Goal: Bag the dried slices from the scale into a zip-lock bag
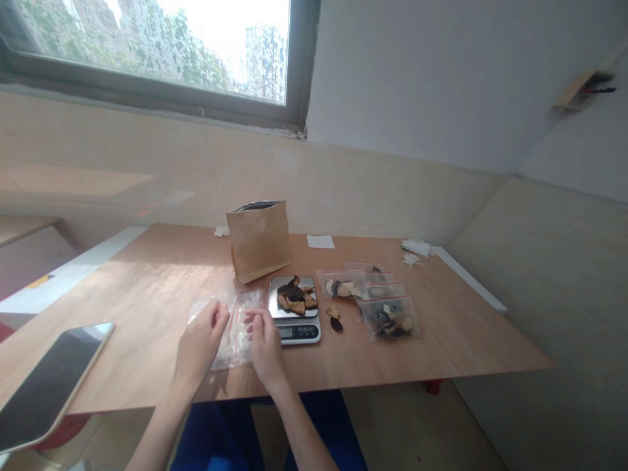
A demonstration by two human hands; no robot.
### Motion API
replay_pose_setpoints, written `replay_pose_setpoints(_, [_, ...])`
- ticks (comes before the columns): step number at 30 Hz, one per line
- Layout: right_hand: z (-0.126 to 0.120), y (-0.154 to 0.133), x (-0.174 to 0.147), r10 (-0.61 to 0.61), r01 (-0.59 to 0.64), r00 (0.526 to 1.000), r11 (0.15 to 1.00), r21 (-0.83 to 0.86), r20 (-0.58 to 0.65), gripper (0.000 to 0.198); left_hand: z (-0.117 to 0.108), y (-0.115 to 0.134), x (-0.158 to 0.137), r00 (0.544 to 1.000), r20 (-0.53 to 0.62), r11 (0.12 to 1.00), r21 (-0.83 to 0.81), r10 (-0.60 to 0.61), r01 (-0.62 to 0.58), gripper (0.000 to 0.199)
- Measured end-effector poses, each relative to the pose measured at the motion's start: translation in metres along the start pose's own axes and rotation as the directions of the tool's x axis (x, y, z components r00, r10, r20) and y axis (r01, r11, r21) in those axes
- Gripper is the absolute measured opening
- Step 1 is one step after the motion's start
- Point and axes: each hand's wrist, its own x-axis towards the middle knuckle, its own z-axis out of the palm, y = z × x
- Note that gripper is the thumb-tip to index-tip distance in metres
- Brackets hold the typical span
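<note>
The left hand (209, 328) curled over clear zip bags (241, 350), its grip unclear; the right hand (265, 337), loosely spread, hung beside a digital scale (300, 332) bearing dried slices (296, 297)

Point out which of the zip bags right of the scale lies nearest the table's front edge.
The front-right bag of dark and tan pieces, a small white patch showing; the other bags lie farther back.

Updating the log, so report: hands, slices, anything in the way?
Left hand and right hand over clear plastic, grip unclear. Brown slices piled on scale. Two loose pieces beside it, not blocking hands.
</note>
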Motion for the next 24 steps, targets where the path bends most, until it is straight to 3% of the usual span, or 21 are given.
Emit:
replay_pose_setpoints(3, [-0.027, -0.013, 0.014, -0.136, 0.127, 0.99, 0.978, -0.166, -0.044, 0.021, 0.006, 0.003, 0.0, 0.999, 0.033, 0.999, -0.025, 0.03, -0.029, 0.027])
replay_pose_setpoints(6, [-0.058, -0.016, 0.035, -0.226, 0.186, 0.973, 0.891, -0.415, -0.049, 0.021, 0.013, 0.008, 0.002, 0.997, 0.052, 0.998, -0.042, 0.055, -0.053, 0.027])
replay_pose_setpoints(10, [-0.088, -0.005, 0.063, -0.184, 0.148, 0.983, 0.703, -0.695, 0.022, 0.021, 0.029, 0.013, 0.008, 0.995, 0.066, 0.99, -0.119, 0.08, -0.072, 0.03])
replay_pose_setpoints(15, [-0.098, 0.004, 0.077, -0.056, 0.068, 0.997, 0.546, -0.835, 0.044, 0.021, 0.054, 0.009, 0.01, 0.998, 0.014, 0.978, -0.2, 0.061, -0.057, 0.034])
replay_pose_setpoints(20, [-0.097, 0.002, 0.078, -0.003, 0.007, 1.0, 0.557, -0.831, 0.006, 0.019, 0.065, 0.002, 0.006, 1.0, 0.015, 0.979, -0.205, 0.022, -0.019, 0.033])
replay_pose_setpoints(24, [-0.1, 0.0, 0.081, -0.018, -0.032, 0.998, 0.688, -0.725, -0.062, 0.014, 0.067, -0.001, 0.005, 0.999, 0.027, 0.977, -0.213, 0.023, -0.017, 0.032])
